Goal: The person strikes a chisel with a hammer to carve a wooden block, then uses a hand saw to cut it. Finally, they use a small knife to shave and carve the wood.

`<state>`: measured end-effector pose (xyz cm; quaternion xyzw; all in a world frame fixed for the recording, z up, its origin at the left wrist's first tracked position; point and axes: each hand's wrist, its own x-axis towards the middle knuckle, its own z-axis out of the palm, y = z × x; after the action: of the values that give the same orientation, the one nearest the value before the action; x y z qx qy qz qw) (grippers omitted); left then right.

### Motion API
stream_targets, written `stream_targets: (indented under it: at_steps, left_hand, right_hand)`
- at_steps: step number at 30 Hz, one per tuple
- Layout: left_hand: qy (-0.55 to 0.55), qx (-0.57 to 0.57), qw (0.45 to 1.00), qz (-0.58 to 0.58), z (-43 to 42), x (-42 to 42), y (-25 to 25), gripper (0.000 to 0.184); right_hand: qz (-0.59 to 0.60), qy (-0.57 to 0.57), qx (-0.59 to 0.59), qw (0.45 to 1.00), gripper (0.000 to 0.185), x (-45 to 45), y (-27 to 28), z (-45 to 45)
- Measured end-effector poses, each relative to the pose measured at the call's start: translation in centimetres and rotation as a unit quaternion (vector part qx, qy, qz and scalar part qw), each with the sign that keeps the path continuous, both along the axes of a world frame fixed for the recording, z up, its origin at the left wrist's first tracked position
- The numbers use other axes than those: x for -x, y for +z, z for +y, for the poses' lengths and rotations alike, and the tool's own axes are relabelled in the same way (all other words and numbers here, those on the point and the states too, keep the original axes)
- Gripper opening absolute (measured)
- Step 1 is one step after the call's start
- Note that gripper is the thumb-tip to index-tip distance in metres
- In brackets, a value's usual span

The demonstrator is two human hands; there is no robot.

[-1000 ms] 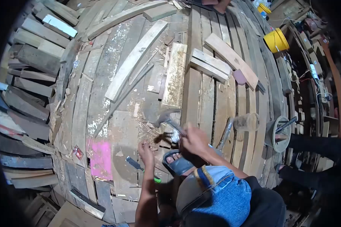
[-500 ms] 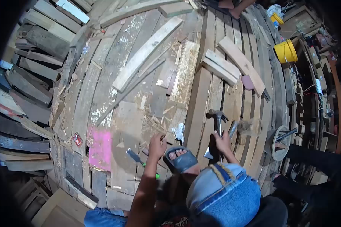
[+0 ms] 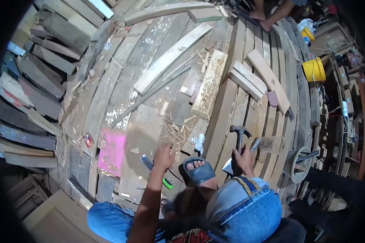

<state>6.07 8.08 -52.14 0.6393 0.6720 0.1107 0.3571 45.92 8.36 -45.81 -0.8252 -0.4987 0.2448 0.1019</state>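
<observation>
My left hand (image 3: pixel 164 157) reaches low over the floorboards with its fingers apart, beside loose wood slivers (image 3: pixel 175 131). No object shows in it. Partly under my left wrist lies a tool with a flat blue-grey blade (image 3: pixel 146 162) and a green handle (image 3: pixel 167 183), probably a chisel. My right hand (image 3: pixel 244 161) is wrapped around the handle of a claw hammer (image 3: pixel 239 135), whose head points away from me. Close to that hand are a pale flat metal piece (image 3: pixel 228 167) and a clear jar (image 3: pixel 271 144) on its side. My sandalled foot (image 3: pixel 199 170) stands between both hands.
Ahead lie a long pale board (image 3: pixel 172 56), a thick rough block (image 3: pixel 210 83) and several boards at right (image 3: pixel 267 79). Stacked timber (image 3: pixel 48 60) lines the left. A bucket (image 3: pixel 298 164) and yellow pail (image 3: pixel 314 69) stand right. Another person's feet (image 3: pixel 263 20) are at the far end.
My left hand's fingers have spread from a more closed shape. The hammer, still in my right hand, now points more straight ahead. The view has shifted slightly.
</observation>
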Motion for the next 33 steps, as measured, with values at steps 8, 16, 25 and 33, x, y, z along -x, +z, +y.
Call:
stream_targets:
  at_steps: [8, 16, 25, 33]
  left_hand:
    - [0.089, -0.015, 0.992, 0.087, -4.9, -3.6, -1.5, 0.069]
    - [0.103, 0.035, 0.981, 0.159, -5.3, -3.2, -1.3, 0.077]
    - [0.212, -0.099, 0.963, 0.134, -9.5, 0.8, -2.4, 0.105]
    - [0.099, 0.041, 0.975, 0.196, -10.5, 0.9, -2.8, 0.101]
  right_hand:
    - [-0.143, 0.152, 0.213, 0.954, 0.057, 0.2, 5.3, 4.8]
    - [-0.077, 0.377, 0.078, 0.920, 0.054, 8.5, 7.1, 18.9]
    - [-0.156, 0.694, 0.102, 0.695, 0.053, 15.0, -8.6, 20.2]
    - [-0.252, 0.681, 0.035, 0.687, 0.028, 14.7, -7.6, 19.6]
